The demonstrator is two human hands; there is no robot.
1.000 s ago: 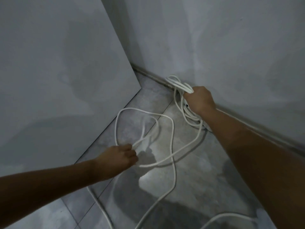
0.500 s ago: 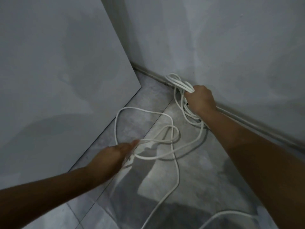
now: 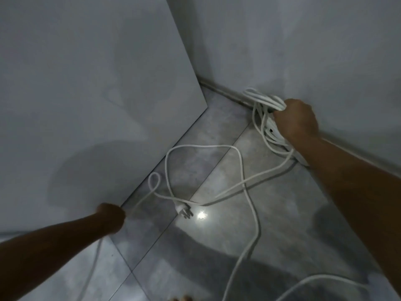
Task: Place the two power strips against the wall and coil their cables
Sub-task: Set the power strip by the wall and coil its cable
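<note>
my right grip (image 3: pixel 295 120) is clamped round the coil (image 3: pixel 263 98), a bundle of white turns held at the foot of the wall (image 3: pixel 303 40). under those turns i make out what looks like one strip (image 3: pixel 270 128), lying along the skirting. my left grip (image 3: pixel 110 216) is blurred, but it looks closed on the loose cable (image 3: pixel 204 146), which runs from it through a small loop to the plug (image 3: pixel 184 210) on the floor (image 3: pixel 282 213).

i judge this cable about half done: several turns are made, while a wide loop and the plug end are not yet gathered. more white lead (image 3: pixel 314 279) arcs across the lower right, and i cannot tell where it goes. no second strip is in view, so that half looks undone. a panel (image 3: pixel 97 83) leans at the left.
</note>
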